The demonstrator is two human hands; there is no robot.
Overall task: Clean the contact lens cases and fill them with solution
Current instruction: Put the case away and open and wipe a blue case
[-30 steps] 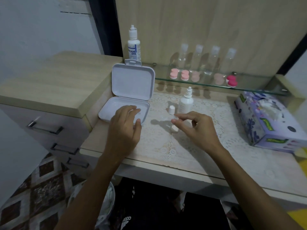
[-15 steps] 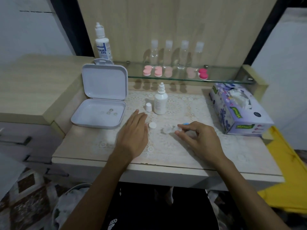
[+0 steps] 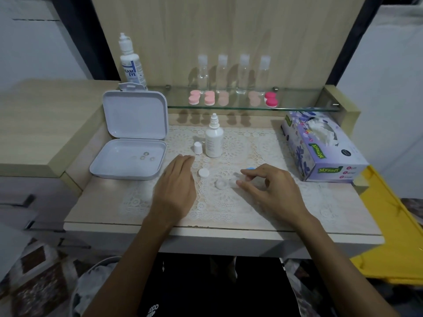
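Here the right hand (image 3: 272, 191) pinches the clear lens case (image 3: 226, 183) on the desk (image 3: 332, 213), left hand (image 3: 176, 186) flat and empty; filling likely follows, requiring the uncapped bottle (image 3: 214, 143) at 12 o'clock.

Both bare forearms enter from the bottom edge and angle up and inward over the bench. Left hand (image 3: 175, 186): palm down, fingers straight and held together, pointing away from the body, thumb tucked along the side; holds nothing; slightly motion-blurred. Can't tell whether the palm touches the bench or hovers just above it. Right hand (image 3: 272, 191): back of hand up, wrist bent slightly left, fingers curled, thumb and index fingertips (image 3: 243, 172) pointing left with a gap between them. Can't tell whether they pinch anything. The hands are apart, not touching.
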